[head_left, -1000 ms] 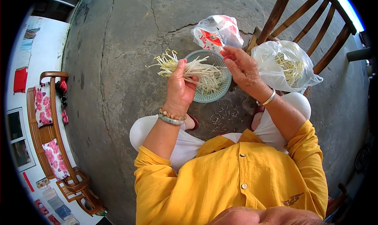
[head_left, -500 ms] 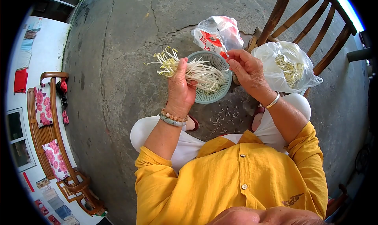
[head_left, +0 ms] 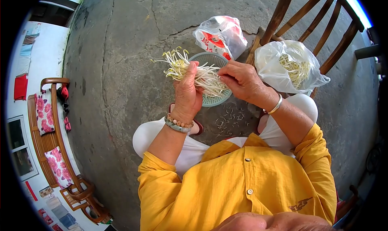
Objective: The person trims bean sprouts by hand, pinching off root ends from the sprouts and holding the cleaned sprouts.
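Note:
My left hand is closed around a bunch of bean sprouts, yellow heads to the left and white stems to the right. At the stem ends my right hand pinches with thumb and forefinger; it appears to hold a sprout tip, though the fingers partly hide it. Beneath both hands stands a grey-green plastic colander on the floor, its inside mostly covered by the bunch. To the right, an open white plastic bag holds more bean sprouts.
A red-and-white plastic bag lies behind the colander. A wooden chair stands at the upper right. Small root scraps litter the concrete floor between my feet. Far left is a wooden bench with flowered cushions.
My right hand has moved left and slightly down, from beside the bunch to its stem ends, fingers pinched there. My left hand still grips the sprouts and has barely shifted.

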Motion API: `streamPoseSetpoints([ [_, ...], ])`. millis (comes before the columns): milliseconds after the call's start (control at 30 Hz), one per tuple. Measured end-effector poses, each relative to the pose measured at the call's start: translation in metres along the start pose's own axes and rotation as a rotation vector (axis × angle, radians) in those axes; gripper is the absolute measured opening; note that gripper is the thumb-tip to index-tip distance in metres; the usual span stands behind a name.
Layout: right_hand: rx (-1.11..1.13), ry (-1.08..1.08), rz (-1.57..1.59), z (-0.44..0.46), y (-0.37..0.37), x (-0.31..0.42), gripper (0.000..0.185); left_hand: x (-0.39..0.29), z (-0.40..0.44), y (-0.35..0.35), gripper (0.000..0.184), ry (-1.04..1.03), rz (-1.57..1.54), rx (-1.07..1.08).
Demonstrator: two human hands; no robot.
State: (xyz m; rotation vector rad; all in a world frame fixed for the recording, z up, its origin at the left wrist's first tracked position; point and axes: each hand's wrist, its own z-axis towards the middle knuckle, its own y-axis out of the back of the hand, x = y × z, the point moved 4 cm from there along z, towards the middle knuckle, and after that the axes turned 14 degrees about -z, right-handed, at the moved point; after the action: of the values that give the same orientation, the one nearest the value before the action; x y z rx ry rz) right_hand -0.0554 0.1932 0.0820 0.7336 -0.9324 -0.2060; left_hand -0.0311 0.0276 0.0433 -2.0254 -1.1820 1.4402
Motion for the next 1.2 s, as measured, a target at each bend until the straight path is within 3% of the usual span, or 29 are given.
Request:
streamPoseSetpoints([
  [267,0.013,-0.088,0.058,0.001,0.0,-0.004,0.014,0.005,0.002,0.003,0.016,0.085,-0.063,0.039],
  [467,0.149,-0.312,0.494,0.0,-0.009,-0.015,0.02,0.006,0.002,0.004,0.014,0.142,-0.106,0.044],
  [667,0.341,-0.429,0.635,-0.001,-0.012,-0.01,0.02,0.007,0.003,0.003,0.015,0.159,-0.153,0.073],
  [867,0.387,-0.578,1.036,-0.005,-0.019,-0.012,0.016,0.005,0.0,-0.002,0.017,0.176,-0.14,0.099],
  [1200,0.32,-0.568,1.021,-0.002,-0.016,-0.008,0.018,0.006,0.002,0.0,0.016,0.186,-0.118,0.121],
])
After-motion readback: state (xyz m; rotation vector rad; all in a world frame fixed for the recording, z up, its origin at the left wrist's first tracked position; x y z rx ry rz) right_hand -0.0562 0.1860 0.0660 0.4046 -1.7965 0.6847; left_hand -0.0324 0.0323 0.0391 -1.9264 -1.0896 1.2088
